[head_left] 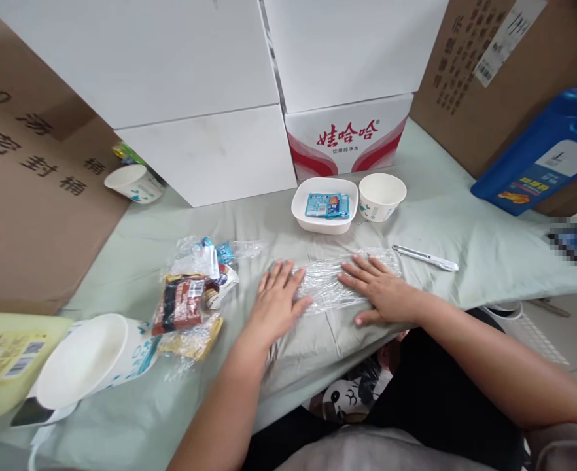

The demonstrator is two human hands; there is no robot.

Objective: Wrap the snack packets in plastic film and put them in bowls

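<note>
Both hands lie flat on a sheet of clear plastic film (340, 278) that is spread on the pale green cloth (465, 235) covering the tabletop. The left hand (276, 304) rests on the left end of the film, palm down, fingers stretched and slightly spread; its grip is fully open and holds nothing, it only presses. The right hand (381, 291) rests on the middle of the film in the same way, fingers pointing to the left and forward, grip open, nothing enclosed. The film lies under both palms and continues between them and to the right of the right hand, close to the near edge of the tabletop.

Just beside the right end of the film lies a white utility knife (426, 258), not touched. Behind the film stand a white rectangular bowl (324, 219) with blue sachets (326, 205) inside, and next to it a paper cup (381, 195). To the left of the left hand is a pile of snack packets (193, 297) in crumpled plastic, and nearer a paper bowl on its side (89, 360). White cartons (200, 85) stand at the back.
</note>
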